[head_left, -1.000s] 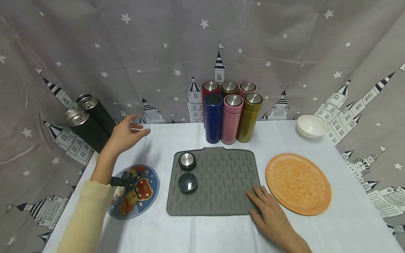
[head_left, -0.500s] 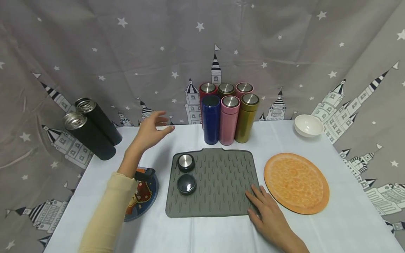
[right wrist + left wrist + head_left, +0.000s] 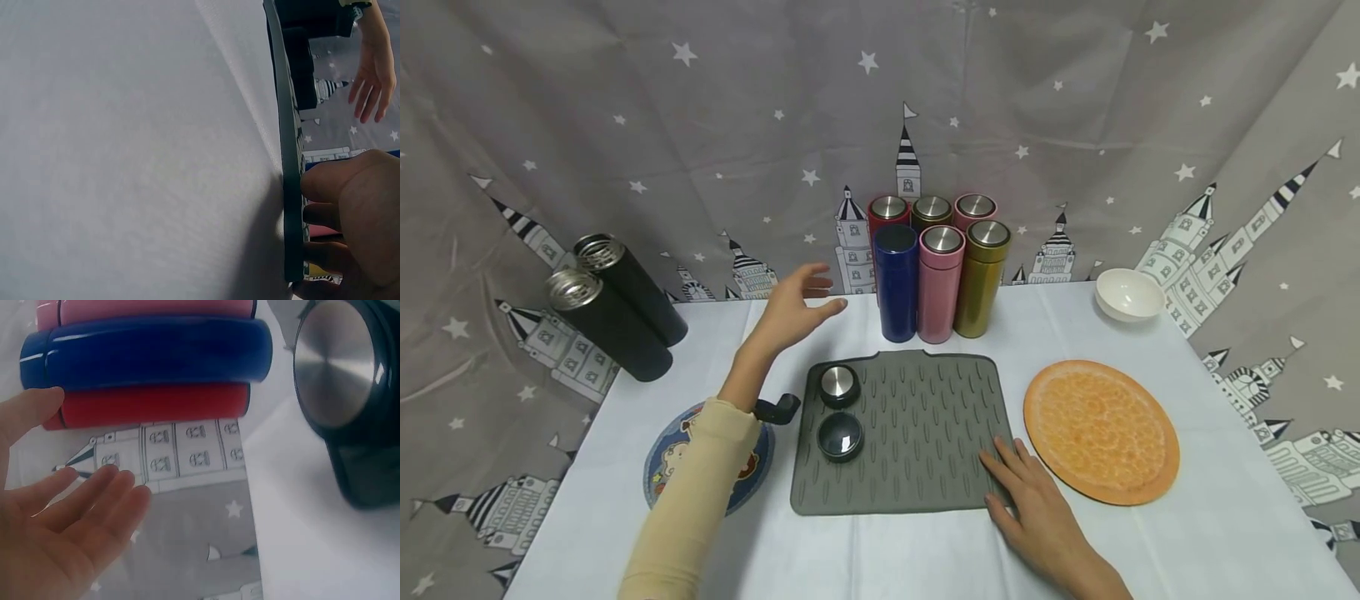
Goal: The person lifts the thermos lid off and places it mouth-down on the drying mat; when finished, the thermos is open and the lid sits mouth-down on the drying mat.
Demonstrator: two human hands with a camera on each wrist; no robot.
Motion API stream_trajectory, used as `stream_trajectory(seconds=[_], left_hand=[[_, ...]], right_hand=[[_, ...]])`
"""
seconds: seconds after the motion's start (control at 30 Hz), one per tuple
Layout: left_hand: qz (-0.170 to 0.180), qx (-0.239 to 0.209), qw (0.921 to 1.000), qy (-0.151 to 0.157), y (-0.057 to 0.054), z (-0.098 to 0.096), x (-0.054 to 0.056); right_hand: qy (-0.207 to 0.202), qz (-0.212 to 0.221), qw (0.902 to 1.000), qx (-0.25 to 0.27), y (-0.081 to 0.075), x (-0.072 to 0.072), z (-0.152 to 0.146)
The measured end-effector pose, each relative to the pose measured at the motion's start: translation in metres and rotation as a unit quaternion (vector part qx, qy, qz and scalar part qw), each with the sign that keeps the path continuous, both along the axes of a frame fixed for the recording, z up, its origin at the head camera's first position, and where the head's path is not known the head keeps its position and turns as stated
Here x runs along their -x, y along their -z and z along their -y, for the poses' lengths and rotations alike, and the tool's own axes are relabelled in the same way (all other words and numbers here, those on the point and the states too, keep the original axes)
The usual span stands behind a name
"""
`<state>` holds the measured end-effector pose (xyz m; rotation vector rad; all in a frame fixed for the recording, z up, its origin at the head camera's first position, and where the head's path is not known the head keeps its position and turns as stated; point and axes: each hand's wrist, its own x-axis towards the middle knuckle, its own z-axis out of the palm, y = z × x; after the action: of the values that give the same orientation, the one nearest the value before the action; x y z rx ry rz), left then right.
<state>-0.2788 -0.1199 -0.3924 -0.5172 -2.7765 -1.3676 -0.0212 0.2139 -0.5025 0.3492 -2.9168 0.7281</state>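
Note:
My left hand (image 3: 795, 308) hangs in the air left of the blue bottle (image 3: 897, 283), holding nothing, thumb and fingers spread apart. In the left wrist view the blue bottle (image 3: 156, 353) and a red bottle (image 3: 156, 405) lie beyond the fingertips. My right hand (image 3: 1037, 517) rests with extended fingers on the lower right edge of the grey-green mat (image 3: 925, 433). On the mat's left side are two dark lids, one with a silver top (image 3: 839, 384) and one showing a dark hollow (image 3: 840, 437). A pink bottle (image 3: 939, 287) and a gold bottle (image 3: 981, 283) stand beside the blue one.
Two uncapped black bottles (image 3: 617, 329) (image 3: 640, 292) stand at the left. A round cartoon mat (image 3: 658, 467) lies partly under my left forearm. An orange round mat (image 3: 1101, 433) and a white bowl (image 3: 1129, 296) are on the right. A castle-print curtain (image 3: 737, 125) hangs behind.
My left hand has moved right, away from the black bottles and toward the blue bottle. My right hand stays on the mat's edge.

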Motion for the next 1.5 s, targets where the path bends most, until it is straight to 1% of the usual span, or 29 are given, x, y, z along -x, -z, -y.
stream_trajectory(seconds=[0.27, 0.4, 0.53, 0.67, 0.83, 0.93, 1.07, 1.2, 1.3, 1.4, 1.5], left_hand=[[0.005, -0.005, 0.9999, 0.012, 0.003, -0.021, 0.006], [-0.003, -0.014, 0.9996, 0.023, 0.004, -0.033, 0.009], [-0.002, -0.031, 0.9991, 0.03, 0.005, -0.045, 0.012], [0.004, -0.048, 0.9985, 0.028, 0.009, -0.057, 0.017], [0.004, -0.065, 0.9975, 0.028, 0.015, -0.067, 0.023], [0.015, -0.066, 0.9974, 0.025, 0.017, -0.072, 0.025], [0.027, -0.068, 0.9973, 0.013, 0.018, -0.075, 0.025], [0.017, -0.076, 0.9969, -0.004, 0.019, -0.076, 0.026], [0.015, -0.078, 0.9968, -0.011, 0.023, -0.077, 0.026], [0.006, -0.074, 0.9971, -0.012, 0.028, -0.079, 0.027], [-0.016, -0.074, 0.9971, -0.006, 0.032, -0.081, 0.028]], right_hand=[[0.007, 0.005, 0.9999, 0.01, -0.001, 0.002, 0.003], [0.012, -0.001, 0.9998, 0.015, 0.0, 0.001, 0.004], [0.017, -0.004, 0.9997, 0.02, 0.001, 0.0, 0.004], [0.019, -0.007, 0.9995, 0.026, 0.002, 0.001, 0.003], [0.023, -0.007, 0.9993, 0.029, 0.002, 0.002, 0.004], [0.024, -0.003, 0.9993, 0.03, 0.002, 0.001, 0.005], [0.025, -0.002, 0.9992, 0.033, 0.003, 0.001, 0.006], [0.028, 0.0, 0.999, 0.035, 0.004, 0.003, 0.007], [0.031, 0.01, 0.999, 0.032, 0.005, 0.002, 0.008], [0.036, 0.021, 0.9987, 0.028, 0.006, 0.001, 0.008], [0.04, 0.016, 0.9986, 0.03, 0.007, 0.0, 0.006]])
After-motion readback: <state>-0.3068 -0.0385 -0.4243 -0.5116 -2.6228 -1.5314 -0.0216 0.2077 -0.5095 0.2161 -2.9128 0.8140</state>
